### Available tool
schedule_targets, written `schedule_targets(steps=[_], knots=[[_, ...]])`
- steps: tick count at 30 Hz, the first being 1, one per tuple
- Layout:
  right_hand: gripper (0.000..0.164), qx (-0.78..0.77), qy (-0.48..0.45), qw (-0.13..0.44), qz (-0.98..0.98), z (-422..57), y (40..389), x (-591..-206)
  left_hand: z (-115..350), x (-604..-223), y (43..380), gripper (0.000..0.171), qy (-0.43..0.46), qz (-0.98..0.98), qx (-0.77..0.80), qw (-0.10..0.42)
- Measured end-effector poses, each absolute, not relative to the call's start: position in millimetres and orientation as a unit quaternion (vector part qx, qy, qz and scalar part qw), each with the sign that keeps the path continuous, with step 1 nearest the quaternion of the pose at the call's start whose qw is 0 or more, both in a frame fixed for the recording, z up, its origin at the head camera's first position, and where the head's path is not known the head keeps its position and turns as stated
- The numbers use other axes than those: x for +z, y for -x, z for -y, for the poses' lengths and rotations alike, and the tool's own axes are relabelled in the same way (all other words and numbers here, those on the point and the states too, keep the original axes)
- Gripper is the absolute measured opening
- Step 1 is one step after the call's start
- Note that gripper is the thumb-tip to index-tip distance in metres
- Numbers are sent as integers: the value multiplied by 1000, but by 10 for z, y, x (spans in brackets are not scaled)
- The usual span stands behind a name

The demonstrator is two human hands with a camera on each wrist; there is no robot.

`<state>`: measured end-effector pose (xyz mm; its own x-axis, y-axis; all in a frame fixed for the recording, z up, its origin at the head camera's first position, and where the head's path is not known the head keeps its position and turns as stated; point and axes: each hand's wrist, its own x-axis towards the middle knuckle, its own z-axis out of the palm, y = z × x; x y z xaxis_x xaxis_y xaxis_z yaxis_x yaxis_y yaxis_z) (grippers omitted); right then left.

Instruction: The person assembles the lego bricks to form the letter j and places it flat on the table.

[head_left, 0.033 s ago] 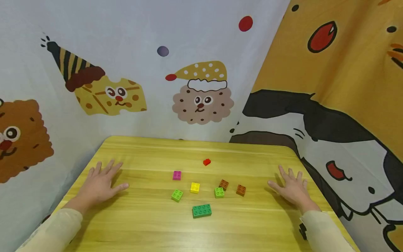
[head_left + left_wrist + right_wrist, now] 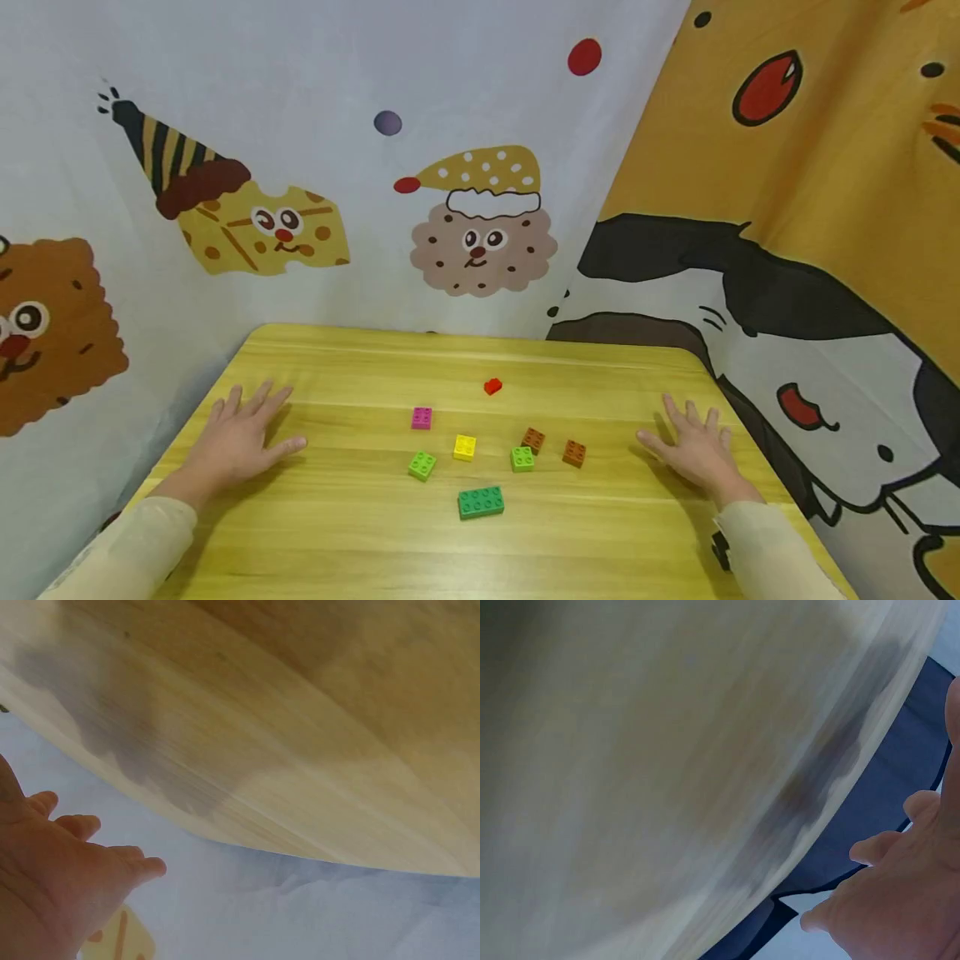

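My left hand (image 2: 236,437) is over the left side of the wooden table (image 2: 337,533), fingers spread and holding nothing. Over the right side is my right hand (image 2: 697,450), likewise spread and without anything in it. Toy building bricks lie apart from both hands: a red piece (image 2: 492,387), a magenta brick (image 2: 422,418), a yellow brick (image 2: 464,447), a lime green brick (image 2: 422,466), a second lime brick (image 2: 522,459) close against a brown brick (image 2: 533,439), another brown brick (image 2: 574,453), and a longer green brick (image 2: 481,502). The wrist views show the palms and table only.
Behind the table hangs a white cloth (image 2: 315,75) printed with cartoon figures. An orange and black printed cloth (image 2: 750,175) hangs at the right. The table's far edge has rounded corners. A small black object (image 2: 721,551) shows beside the right sleeve.
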<state>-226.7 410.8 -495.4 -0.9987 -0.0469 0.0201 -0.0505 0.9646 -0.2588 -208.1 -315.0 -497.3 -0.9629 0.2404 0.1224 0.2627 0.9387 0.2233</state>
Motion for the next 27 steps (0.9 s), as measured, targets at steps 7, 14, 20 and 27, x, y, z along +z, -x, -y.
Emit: schedule_targets(steps=[7, 14, 20, 27], knots=[[94, 143, -46, 44, 988, -3943, 2266, -4917, 3077, -4946, 2088, 92, 133, 981, -121, 68], [51, 170, -236, 101, 952, -2876, 2095, -4815, 2125, -4915, 1859, 53, 263, 940, -148, 162], [48, 112, -356, 38, 927, -2194, 1942, -4931, 1072, -4963, 1551, 59, 391, 907, -134, 75], [43, 133, -301, 9, 944, -2015, 2008, -4985, 677, -5000, 1571, 47, 374, 915, -149, 23]])
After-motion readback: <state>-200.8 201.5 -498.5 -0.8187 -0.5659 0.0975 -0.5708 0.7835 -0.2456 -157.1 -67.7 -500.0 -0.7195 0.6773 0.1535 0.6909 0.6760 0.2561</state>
